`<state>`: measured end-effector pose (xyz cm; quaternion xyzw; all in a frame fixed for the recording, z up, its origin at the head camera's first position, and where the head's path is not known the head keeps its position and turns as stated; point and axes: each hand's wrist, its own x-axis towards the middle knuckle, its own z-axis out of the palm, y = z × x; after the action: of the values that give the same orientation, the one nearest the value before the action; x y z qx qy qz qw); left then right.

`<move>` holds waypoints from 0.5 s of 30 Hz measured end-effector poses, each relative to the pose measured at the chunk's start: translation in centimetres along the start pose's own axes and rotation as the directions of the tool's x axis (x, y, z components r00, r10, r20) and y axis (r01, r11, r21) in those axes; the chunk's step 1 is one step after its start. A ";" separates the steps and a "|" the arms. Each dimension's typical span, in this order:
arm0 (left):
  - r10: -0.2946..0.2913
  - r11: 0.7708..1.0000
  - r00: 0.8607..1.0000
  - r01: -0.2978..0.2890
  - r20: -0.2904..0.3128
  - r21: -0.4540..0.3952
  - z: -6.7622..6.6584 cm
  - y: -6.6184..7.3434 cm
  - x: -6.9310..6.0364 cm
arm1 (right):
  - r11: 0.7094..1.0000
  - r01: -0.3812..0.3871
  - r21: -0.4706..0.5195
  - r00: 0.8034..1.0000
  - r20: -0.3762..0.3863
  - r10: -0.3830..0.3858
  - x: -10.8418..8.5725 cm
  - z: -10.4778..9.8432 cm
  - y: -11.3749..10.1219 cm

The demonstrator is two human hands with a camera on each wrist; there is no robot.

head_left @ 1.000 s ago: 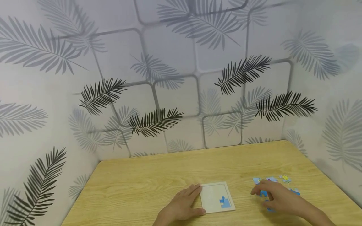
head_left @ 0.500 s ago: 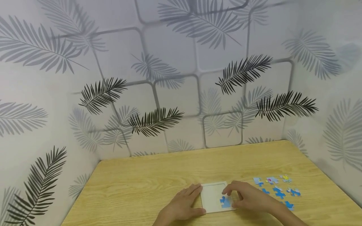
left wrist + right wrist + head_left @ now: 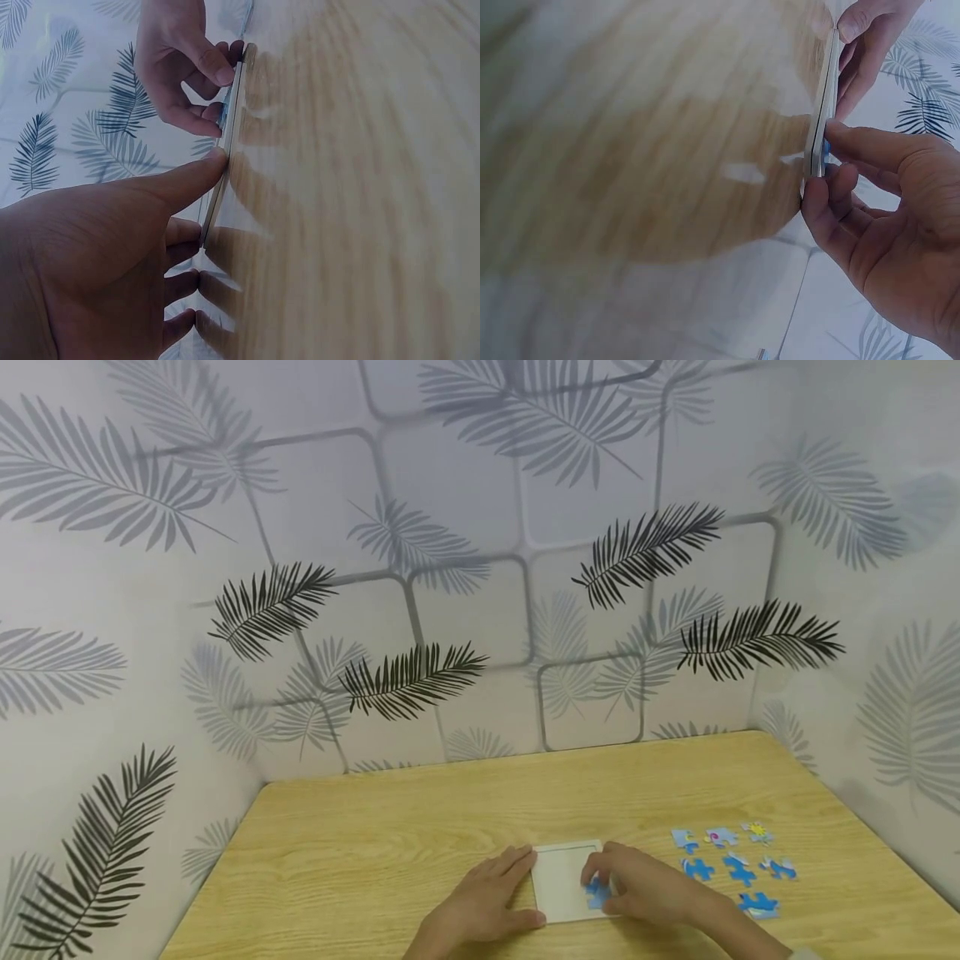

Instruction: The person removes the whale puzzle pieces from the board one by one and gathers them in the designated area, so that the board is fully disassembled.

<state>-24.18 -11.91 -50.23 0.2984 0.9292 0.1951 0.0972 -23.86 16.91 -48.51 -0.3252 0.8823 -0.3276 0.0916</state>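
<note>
A square pale puzzle tray (image 3: 558,885) lies flat on the table. Inside its lower right part sits a light blue jigsaw piece (image 3: 597,897), also glimpsed as a blue sliver in the right wrist view. Curled over that piece, my right hand (image 3: 648,885) pinches it between thumb and fingertips, partly covering it. Along the tray's left side rests my left hand (image 3: 483,897), fairly straight, thumb at the lower corner and fingers by the upper one. The left wrist view shows the left thumb (image 3: 199,176) touching the tray's edge.
On the wooden table (image 3: 375,852), right of the tray, several blue jigsaw pieces lie in loose rows, among them a sun piece (image 3: 757,832) and a lower one (image 3: 759,905). My right forearm hides some table there. Leaf-patterned walls (image 3: 465,710) border the table.
My right hand has moved left from above the loose pieces to the tray, and its fingers have closed in on the piece there. My left hand has stayed at the tray's side.
</note>
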 end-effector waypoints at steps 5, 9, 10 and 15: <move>-0.020 1.000 1.000 0.020 0.007 0.024 -0.7 1.0 -0.4 | 1.000 0.006 0.007 1.000 -0.002 -0.006 -0.1 0.1 0.0; -0.017 0.999 1.000 0.017 0.009 0.044 -0.8 1.2 -0.5 | 0.999 0.023 -0.032 1.000 -0.019 -0.023 -0.2 0.1 -0.3; -0.021 0.999 1.000 0.020 0.009 0.042 -0.8 1.1 -0.5 | 0.999 0.026 -0.042 0.999 -0.024 -0.027 -0.2 0.1 -0.4; -0.042 0.999 0.999 0.041 0.015 0.015 -0.9 1.2 -0.6 | 0.996 0.023 -0.081 0.999 -0.038 -0.026 -0.1 0.1 -0.5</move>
<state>-23.34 -11.57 -48.90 0.2812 0.9358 0.1841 0.1064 -23.48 16.68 -48.30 -0.3330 0.8924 -0.2990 0.0574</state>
